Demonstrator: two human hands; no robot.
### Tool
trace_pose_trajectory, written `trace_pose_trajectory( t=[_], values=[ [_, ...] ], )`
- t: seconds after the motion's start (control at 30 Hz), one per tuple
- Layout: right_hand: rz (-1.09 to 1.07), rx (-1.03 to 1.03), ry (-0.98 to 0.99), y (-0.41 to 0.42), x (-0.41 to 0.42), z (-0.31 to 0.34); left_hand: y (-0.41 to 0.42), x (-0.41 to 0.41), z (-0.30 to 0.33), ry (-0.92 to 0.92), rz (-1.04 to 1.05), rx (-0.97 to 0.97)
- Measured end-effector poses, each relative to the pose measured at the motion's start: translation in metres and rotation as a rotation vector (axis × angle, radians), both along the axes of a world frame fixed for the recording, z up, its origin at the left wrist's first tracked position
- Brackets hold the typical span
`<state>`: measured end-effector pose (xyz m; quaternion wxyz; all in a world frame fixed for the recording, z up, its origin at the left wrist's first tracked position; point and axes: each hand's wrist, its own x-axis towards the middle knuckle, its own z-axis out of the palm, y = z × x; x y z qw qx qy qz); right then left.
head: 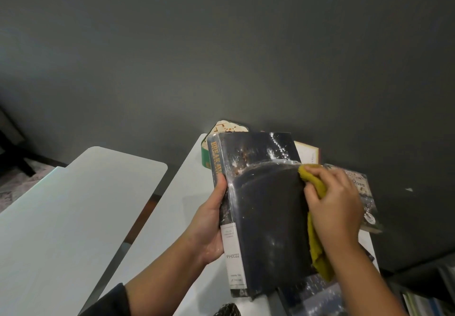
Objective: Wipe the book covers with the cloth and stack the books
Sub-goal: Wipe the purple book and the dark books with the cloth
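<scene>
Left hand (209,227) in a curled grip from the side, right hand (334,205) with fingers bent downward.

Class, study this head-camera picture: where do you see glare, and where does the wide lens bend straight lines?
Head view: glare streaks the glossy cover of the black book near its top edge, beside the yellow cloth; the white tables' edges splay outward, bent by the wide lens; the wall behind is dim and evenly lit.

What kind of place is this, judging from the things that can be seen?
Probably a library or a study room, though I cannot be sure. The dark book held by the left hand has a plastic jacket and a spine label reading PH0022, more books lie behind it, and white tables stand against a dark wall.
</scene>
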<state>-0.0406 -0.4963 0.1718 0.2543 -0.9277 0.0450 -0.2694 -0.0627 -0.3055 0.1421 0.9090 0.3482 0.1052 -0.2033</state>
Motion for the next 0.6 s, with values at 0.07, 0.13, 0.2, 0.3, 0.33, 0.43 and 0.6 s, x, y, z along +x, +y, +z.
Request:
trace_pose_trajectory(
  t=[0.07,0.13,0.2,0.3,0.33,0.43,0.6],
  values=[
    [0.013,-0.077,-0.022,0.013,-0.012,-0.003,0.0,-0.001,0.001,-0.002,-0.027,-0.014],
    [0.127,-0.122,-0.052,0.034,-0.03,-0.005,-0.002,-0.003,0.005,-0.05,-0.083,-0.013],
    [0.264,-0.12,-0.063,0.049,-0.043,-0.006,-0.005,-0.007,0.004,-0.146,-0.119,0.04],
    [0.349,-0.109,-0.036,0.045,-0.039,-0.003,-0.004,-0.01,0.003,-0.163,-0.115,0.12],
    [0.33,-0.094,-0.026,0.039,-0.033,-0.002,-0.004,-0.011,0.003,-0.152,-0.113,0.124],
    [0.189,-0.012,-0.023,0.012,-0.01,-0.001,-0.002,-0.01,0.005,-0.146,-0.113,0.162],
    [0.158,-0.051,-0.054,0.025,-0.025,-0.001,-0.004,-0.009,0.006,-0.171,-0.099,0.154]
  ],
)
